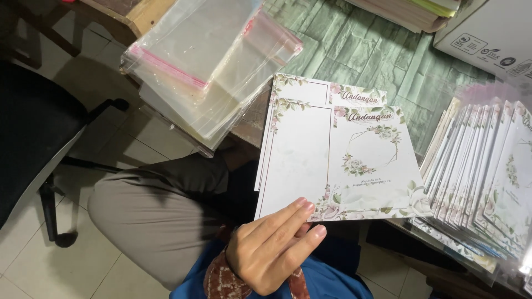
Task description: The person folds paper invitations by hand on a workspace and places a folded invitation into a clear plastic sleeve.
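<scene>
A floral card [338, 160] overhangs the table's [382, 61] front edge, lying atop another like it. One hand [271, 249], left or right unclear, touches the card's lower edge with fingers extended and close together. Clear sleeves [205, 61] lie at the left corner; bagged cards [487, 177] are stacked along the right.

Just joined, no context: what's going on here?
A seated person's hand holds two white floral-printed paper cards by the lower edge, fanned over the lap. Which hand it is cannot be told. A stack of clear plastic sleeves lies on the green stone-patterned table; sleeved cards stand at right.
</scene>
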